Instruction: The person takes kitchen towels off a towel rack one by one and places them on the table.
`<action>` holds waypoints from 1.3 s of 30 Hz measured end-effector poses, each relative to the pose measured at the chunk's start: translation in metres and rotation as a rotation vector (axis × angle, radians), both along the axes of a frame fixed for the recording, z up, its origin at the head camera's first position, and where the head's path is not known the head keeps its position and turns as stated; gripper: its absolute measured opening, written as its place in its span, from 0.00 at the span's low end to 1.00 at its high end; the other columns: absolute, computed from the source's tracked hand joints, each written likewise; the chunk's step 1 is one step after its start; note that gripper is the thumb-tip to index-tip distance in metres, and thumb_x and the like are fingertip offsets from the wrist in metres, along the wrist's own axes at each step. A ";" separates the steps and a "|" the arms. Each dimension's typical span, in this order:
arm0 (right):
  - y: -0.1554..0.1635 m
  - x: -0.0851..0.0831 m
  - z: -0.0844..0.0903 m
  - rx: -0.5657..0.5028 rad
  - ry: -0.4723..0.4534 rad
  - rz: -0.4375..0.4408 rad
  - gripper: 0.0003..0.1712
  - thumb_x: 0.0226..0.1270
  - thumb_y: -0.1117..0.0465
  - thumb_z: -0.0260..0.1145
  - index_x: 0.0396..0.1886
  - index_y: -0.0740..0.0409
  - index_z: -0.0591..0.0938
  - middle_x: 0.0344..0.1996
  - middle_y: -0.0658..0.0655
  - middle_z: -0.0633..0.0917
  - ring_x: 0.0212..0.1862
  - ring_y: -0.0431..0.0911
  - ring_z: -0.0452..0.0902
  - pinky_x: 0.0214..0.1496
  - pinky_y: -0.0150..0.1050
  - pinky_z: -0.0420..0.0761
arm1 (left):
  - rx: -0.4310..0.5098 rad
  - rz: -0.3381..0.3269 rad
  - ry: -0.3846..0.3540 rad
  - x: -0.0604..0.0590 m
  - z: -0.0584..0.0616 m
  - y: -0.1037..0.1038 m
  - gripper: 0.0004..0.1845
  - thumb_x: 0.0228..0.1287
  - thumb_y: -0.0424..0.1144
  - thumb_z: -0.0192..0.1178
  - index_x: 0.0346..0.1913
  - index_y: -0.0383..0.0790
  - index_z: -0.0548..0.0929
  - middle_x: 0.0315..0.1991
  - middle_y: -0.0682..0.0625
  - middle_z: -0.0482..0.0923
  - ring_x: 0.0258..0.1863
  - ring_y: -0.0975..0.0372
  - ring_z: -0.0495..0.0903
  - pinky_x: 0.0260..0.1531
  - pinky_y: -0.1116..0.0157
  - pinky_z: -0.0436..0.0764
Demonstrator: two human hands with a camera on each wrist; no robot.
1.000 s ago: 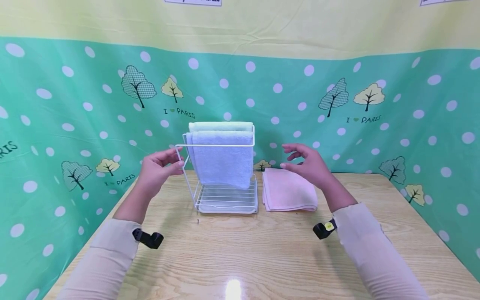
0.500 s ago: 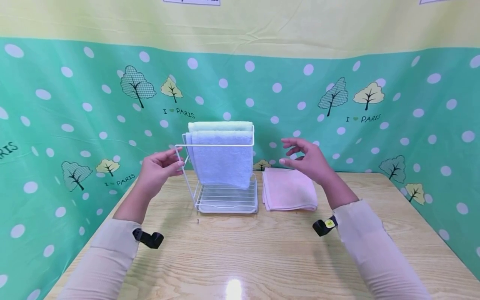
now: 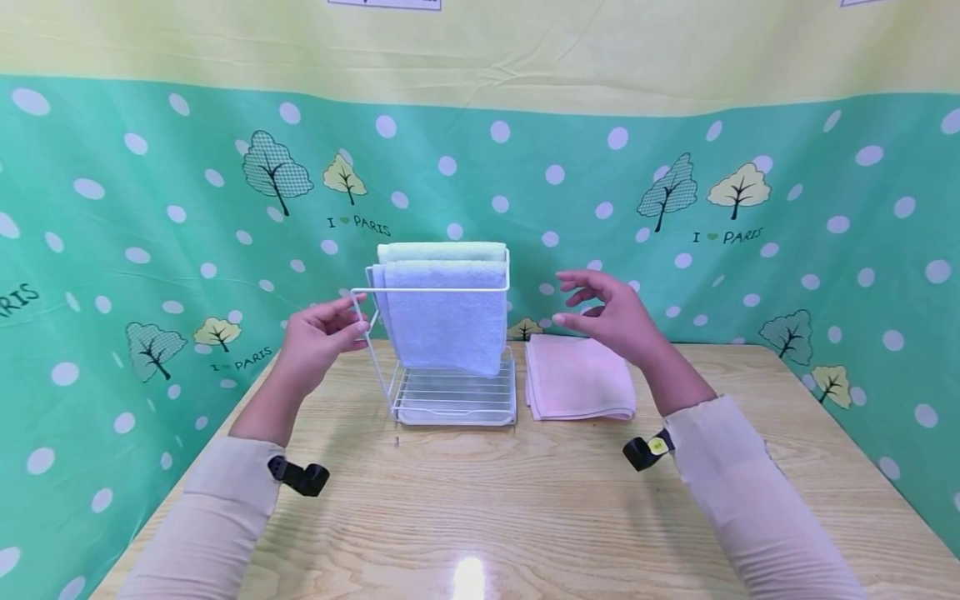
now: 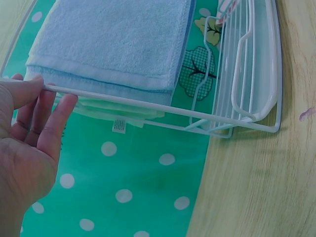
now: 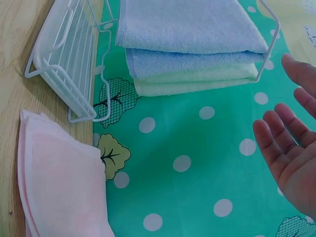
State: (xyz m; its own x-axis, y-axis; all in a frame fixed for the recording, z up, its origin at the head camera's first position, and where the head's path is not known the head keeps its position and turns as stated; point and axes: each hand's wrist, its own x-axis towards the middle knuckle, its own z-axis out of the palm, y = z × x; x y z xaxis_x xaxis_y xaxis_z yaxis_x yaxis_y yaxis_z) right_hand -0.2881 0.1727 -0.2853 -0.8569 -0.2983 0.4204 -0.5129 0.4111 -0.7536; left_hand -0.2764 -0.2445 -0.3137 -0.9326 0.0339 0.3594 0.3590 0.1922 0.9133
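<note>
Over the last second I see very little move on the left: my left hand (image 3: 318, 337) keeps its place at the front left corner of the white wire rack (image 3: 450, 392), thumb and fingers (image 4: 47, 116) pinching the thin front rail. That tells me the rack is being steadied rather than shifted; it stands where it stood, upright on the wooden table (image 3: 525, 500), near the polka-dot backdrop (image 3: 150, 208).

On the rack I count 2 towels. The blue towel (image 3: 442, 312) hangs folded over the middle rail, its lower edge above the wire tray. Just behind it the pale green towel (image 3: 441, 251) hangs over the rear rail, only its top fold showing. The front rail is bare.

Further right, the pink towel (image 3: 577, 379) lies folded flat on the table just beside the rack.

My right hand (image 3: 611, 317) has risen a little and drifted left toward the rack. It hovers above the pink towel, fingers spread and loosely bent, holding nothing and touching nothing.
</note>
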 end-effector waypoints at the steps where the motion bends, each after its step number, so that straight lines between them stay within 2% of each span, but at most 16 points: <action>1: -0.001 0.000 0.001 -0.001 0.002 0.004 0.33 0.60 0.58 0.74 0.65 0.54 0.75 0.54 0.56 0.78 0.52 0.51 0.75 0.53 0.50 0.81 | 0.001 0.000 0.000 0.000 0.000 0.000 0.23 0.61 0.31 0.67 0.60 0.43 0.81 0.37 0.47 0.79 0.36 0.61 0.80 0.39 0.64 0.87; 7: -0.004 0.002 0.007 0.003 0.013 0.015 0.33 0.59 0.58 0.74 0.65 0.54 0.75 0.54 0.56 0.79 0.52 0.50 0.75 0.54 0.48 0.81 | 0.007 0.001 -0.005 0.000 0.000 0.000 0.23 0.61 0.31 0.67 0.60 0.43 0.81 0.37 0.48 0.79 0.36 0.61 0.80 0.39 0.64 0.87; 12: -0.009 0.003 0.011 -0.002 0.017 0.007 0.33 0.59 0.58 0.75 0.65 0.53 0.76 0.54 0.54 0.79 0.52 0.49 0.75 0.53 0.48 0.82 | -0.023 0.013 0.000 0.001 0.001 0.001 0.23 0.62 0.31 0.67 0.60 0.43 0.80 0.37 0.47 0.78 0.36 0.61 0.79 0.40 0.64 0.87; 20: -0.015 0.004 0.017 -0.025 0.032 0.033 0.32 0.59 0.60 0.75 0.64 0.54 0.76 0.56 0.55 0.79 0.52 0.49 0.75 0.53 0.49 0.82 | -0.035 0.015 -0.022 0.002 0.001 0.003 0.24 0.62 0.31 0.66 0.62 0.38 0.78 0.39 0.46 0.77 0.37 0.61 0.79 0.41 0.63 0.87; 30: -0.021 0.004 0.030 -0.025 0.058 0.047 0.33 0.59 0.60 0.75 0.64 0.54 0.76 0.58 0.53 0.79 0.51 0.49 0.75 0.50 0.43 0.83 | -0.053 0.035 -0.014 0.001 0.001 0.002 0.24 0.62 0.32 0.66 0.62 0.42 0.79 0.39 0.45 0.77 0.37 0.60 0.79 0.41 0.64 0.87; 39: -0.029 0.004 0.041 -0.041 0.089 0.103 0.31 0.58 0.61 0.75 0.62 0.56 0.78 0.56 0.54 0.79 0.52 0.51 0.75 0.51 0.45 0.83 | -0.048 0.026 -0.012 0.000 -0.002 0.000 0.24 0.62 0.31 0.66 0.62 0.42 0.79 0.39 0.45 0.78 0.37 0.61 0.80 0.41 0.64 0.87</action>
State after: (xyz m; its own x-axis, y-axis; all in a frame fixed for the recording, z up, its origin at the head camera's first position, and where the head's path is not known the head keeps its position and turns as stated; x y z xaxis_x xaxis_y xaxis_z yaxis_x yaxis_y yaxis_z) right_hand -0.2840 0.1438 -0.2446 -0.7815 -0.3638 0.5068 -0.6161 0.3225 -0.7186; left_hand -0.2766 -0.2446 -0.3160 -0.9375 0.0267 0.3469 0.3426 0.2450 0.9070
